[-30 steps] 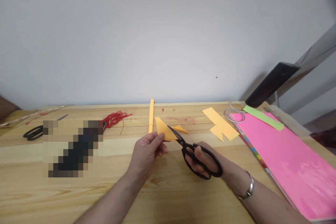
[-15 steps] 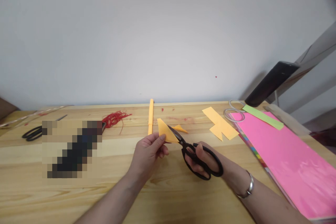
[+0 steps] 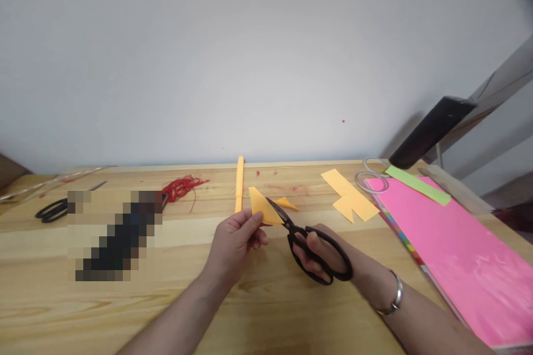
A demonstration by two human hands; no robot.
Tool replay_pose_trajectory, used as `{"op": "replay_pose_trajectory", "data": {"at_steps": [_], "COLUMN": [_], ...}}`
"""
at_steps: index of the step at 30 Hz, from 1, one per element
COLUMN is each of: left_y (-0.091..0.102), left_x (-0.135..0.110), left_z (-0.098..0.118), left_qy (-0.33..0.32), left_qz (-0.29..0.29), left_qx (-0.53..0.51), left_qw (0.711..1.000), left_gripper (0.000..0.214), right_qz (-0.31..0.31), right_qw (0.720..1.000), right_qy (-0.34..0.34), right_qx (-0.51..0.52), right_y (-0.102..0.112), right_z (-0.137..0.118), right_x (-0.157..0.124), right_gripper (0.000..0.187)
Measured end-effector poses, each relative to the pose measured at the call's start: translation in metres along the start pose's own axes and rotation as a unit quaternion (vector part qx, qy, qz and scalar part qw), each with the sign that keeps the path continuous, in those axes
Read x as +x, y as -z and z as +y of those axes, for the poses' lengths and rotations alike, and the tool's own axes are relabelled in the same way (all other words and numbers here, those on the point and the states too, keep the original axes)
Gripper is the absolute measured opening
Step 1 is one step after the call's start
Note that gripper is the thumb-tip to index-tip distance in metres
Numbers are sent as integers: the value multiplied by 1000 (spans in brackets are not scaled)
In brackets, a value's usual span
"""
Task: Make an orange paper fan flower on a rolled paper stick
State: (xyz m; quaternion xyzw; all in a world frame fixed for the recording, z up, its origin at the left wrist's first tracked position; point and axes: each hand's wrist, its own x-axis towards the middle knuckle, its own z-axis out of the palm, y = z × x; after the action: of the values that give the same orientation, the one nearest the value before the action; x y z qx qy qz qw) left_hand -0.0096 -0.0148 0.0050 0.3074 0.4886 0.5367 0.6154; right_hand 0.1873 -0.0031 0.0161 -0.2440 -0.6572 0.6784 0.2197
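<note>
My left hand pinches a folded orange paper triangle just above the wooden table. Black scissors are gripped in my right hand, fingers through the handle loops. Their blades reach up-left and bite into the triangle's right edge. A small orange offcut lies right behind the blades. My right wrist wears a silver bangle.
An orange paper roll lies behind the triangle. Orange paper pieces, tape rings, a green strip and a pink sheet stack sit right. Red thread, another black scissors and a blurred object lie left.
Almost nothing has moved. The paper triangle and the scissors have shifted very slightly while the blades stay at the paper's edge.
</note>
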Motion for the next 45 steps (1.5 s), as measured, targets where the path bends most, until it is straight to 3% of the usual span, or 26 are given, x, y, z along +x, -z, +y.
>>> {"op": "replay_pose_trajectory", "data": {"at_steps": [45], "left_y": [-1], "left_x": [-1], "left_z": [-1], "left_qy": [5], "left_qz": [1], "left_qx": [15], "left_qw": [1000], "left_gripper": [19], "right_qz": [13], "right_qw": [1000], "right_qy": [-21], "right_qx": [-15], "right_y": [-1], "right_z": [-11], "right_x": [-5], "right_gripper": [59]}}
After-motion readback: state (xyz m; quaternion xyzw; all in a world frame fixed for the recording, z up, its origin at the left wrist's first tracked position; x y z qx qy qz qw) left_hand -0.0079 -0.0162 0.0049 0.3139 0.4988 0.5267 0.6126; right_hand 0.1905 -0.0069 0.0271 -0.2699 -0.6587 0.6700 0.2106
